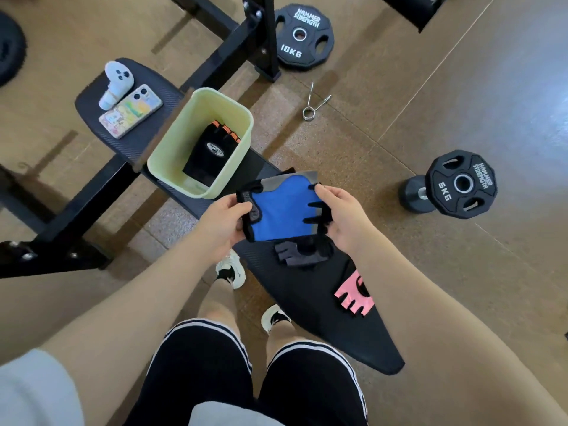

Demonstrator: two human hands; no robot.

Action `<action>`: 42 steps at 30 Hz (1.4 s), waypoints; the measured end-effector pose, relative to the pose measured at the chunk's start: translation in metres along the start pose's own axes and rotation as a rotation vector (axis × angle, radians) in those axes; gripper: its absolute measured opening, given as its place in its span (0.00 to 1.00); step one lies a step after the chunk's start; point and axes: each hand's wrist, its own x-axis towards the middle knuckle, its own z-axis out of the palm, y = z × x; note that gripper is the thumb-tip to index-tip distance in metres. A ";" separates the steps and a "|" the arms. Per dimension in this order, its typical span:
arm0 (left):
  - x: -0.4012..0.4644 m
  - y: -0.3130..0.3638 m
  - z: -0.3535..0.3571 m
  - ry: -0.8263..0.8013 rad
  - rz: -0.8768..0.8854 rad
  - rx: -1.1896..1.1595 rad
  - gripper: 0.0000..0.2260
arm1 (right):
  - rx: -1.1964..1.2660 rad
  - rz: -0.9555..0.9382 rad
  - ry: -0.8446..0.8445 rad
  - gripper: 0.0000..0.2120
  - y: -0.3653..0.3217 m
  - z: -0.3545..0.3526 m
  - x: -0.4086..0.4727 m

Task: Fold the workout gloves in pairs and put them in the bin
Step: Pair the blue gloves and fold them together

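Observation:
A blue and black workout glove [281,209] is held flat above the black bench pad [313,290]. My left hand [222,224] grips its wrist end and my right hand [341,215] grips its finger end. A grey edge of another glove shows behind it. Below it a grey and black glove [296,252] lies on the pad, and a pink glove [353,295] lies nearer me, partly under my right forearm. The pale green bin [172,142] stands on the bench to the upper left, with a black and orange glove [212,150] inside.
A phone [130,110] and a white controller [116,83] lie on the bench's far end. On the floor are a 10 kg plate [302,36], a 5 kg plate [461,184] by a dumbbell, a spring collar [313,103] and black rack legs [233,41].

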 end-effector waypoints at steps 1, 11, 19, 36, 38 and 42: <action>0.006 0.006 -0.009 0.035 -0.014 -0.039 0.07 | 0.000 0.013 -0.039 0.06 -0.004 0.012 0.006; 0.102 0.067 -0.102 0.232 -0.018 0.054 0.10 | -0.638 -0.297 0.104 0.20 -0.039 0.151 0.123; 0.190 0.081 -0.140 0.290 -0.074 0.890 0.13 | -1.105 -0.364 -0.016 0.15 -0.036 0.227 0.239; 0.202 0.071 -0.137 0.255 -0.244 0.835 0.23 | -1.180 -0.387 0.041 0.15 -0.041 0.206 0.217; 0.175 0.076 -0.128 0.241 -0.146 0.811 0.23 | -1.069 -0.362 0.108 0.12 -0.046 0.184 0.187; 0.128 0.070 -0.101 0.090 0.069 0.874 0.14 | -0.985 -0.221 0.197 0.10 -0.033 0.125 0.132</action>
